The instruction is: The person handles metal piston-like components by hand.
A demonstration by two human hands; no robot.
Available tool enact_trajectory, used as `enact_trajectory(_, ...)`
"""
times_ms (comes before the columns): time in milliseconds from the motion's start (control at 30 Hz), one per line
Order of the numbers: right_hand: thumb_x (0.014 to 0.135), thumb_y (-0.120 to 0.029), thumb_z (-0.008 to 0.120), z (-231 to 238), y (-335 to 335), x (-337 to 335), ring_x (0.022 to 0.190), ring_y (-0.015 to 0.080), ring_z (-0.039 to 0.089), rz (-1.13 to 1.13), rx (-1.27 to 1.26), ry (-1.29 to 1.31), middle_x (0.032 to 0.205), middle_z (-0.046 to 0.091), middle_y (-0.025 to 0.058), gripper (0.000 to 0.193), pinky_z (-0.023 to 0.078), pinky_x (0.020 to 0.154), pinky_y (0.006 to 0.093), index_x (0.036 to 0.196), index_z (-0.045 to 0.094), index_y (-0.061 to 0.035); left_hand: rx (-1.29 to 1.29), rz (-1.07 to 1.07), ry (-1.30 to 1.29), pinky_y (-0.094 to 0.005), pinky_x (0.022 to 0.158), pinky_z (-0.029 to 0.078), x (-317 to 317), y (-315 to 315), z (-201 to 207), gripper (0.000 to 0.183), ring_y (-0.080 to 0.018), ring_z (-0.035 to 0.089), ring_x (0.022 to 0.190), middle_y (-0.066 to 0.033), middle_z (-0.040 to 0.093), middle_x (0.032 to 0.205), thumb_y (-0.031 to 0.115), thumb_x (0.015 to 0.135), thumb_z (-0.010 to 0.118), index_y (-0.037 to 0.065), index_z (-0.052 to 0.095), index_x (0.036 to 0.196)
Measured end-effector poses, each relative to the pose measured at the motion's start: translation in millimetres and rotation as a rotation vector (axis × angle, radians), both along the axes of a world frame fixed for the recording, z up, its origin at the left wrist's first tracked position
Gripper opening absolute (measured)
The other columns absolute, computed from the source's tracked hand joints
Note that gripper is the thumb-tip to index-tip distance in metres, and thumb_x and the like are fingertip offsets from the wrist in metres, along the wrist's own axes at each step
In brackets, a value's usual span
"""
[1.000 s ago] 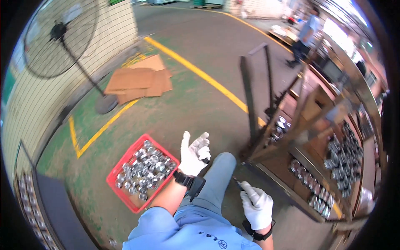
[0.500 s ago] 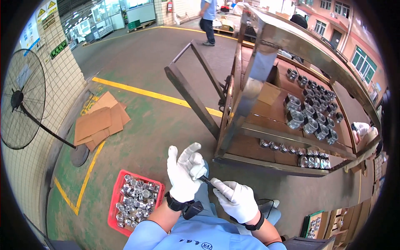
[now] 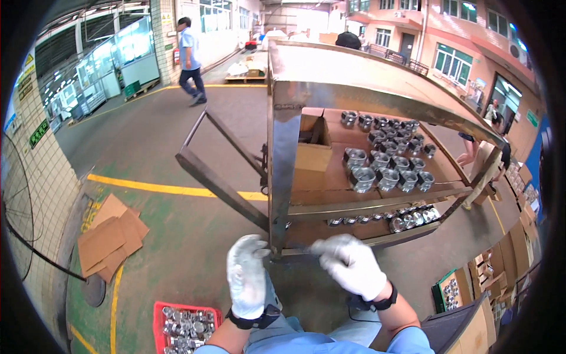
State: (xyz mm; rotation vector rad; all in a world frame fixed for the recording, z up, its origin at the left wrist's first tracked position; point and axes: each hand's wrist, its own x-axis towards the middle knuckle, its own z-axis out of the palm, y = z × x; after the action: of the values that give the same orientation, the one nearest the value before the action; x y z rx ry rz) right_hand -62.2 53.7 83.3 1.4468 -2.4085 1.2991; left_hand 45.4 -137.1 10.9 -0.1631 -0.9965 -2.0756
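Right hand [image 3: 354,266] parted from left [image 3: 246,277], holding dark tool [image 3: 312,249].

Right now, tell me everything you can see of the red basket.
The red basket looks like plastic, open-topped with a straight-edged rim. It holds a loose jumble of shiny silver metal parts. It sits upright on the worn green-grey floor, left of the person's legs; the picture's lower edge cuts off its near end, and the left forearm overlaps it in view. Neither the left hand nor the right hand touches it.
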Motion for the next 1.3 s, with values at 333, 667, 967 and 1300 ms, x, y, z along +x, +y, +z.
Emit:
enact_trajectory(333,0.084,-0.023,0.059,47.9,-90.0,-227.0,0.095,0.0396,0.065,-0.539,0.115,0.256,0.095,0.068,0.0244,0.025,0.051,0.087,0.0433,0.091,0.072,-0.0025,-0.025,-0.236,-0.329,-0.0353,0.085,0.051,27.3,-23.2,-32.4,0.038,-0.0230,0.065,0.096,-0.0144,0.068,0.107,0.026,0.096,0.057,-0.005,0.061,0.117)
enact_trajectory(667,0.082,-0.045,0.065,47.3,-101.3,-282.8,0.109,0.0321,0.064,-0.321,0.257,-0.062,0.120,0.065,0.0239,0.066,0.048,0.096,0.0353,0.126,0.060,0.0041,-0.219,-0.407,-0.665,-0.0305,0.083,0.052,-0.3,-16.5,-38.1,0.029,-0.0165,0.065,0.094,-0.0097,0.068,0.107,0.016,0.096,0.061,-0.001,0.064,0.120)
enact_trajectory(967,0.085,-0.046,0.061,55.0,-99.5,-248.9,0.116,0.0354,0.059,-0.111,0.515,0.257,0.124,0.063,0.0202,0.059,0.047,0.099,0.0424,0.120,0.064,0.0016,-0.463,-0.606,-0.778,-0.0318,0.096,0.047,-42.4,15.0,-40.0,0.039,-0.0178,0.060,0.110,-0.0098,0.063,0.122,0.018,0.095,0.062,-0.002,0.057,0.128)
enact_trajectory(1300,0.089,-0.047,0.061,79.8,-10.3,-163.7,0.099,0.0389,0.065,-0.338,-0.041,0.337,0.112,0.065,0.0261,0.060,0.052,0.087,0.0455,0.123,0.058,0.0017,-0.848,-0.578,-1.009,-0.0304,0.099,0.044,-97.7,18.2,-98.2,0.051,-0.0193,0.057,0.115,-0.0122,0.061,0.127,0.026,0.092,0.067,-0.003,0.054,0.132)
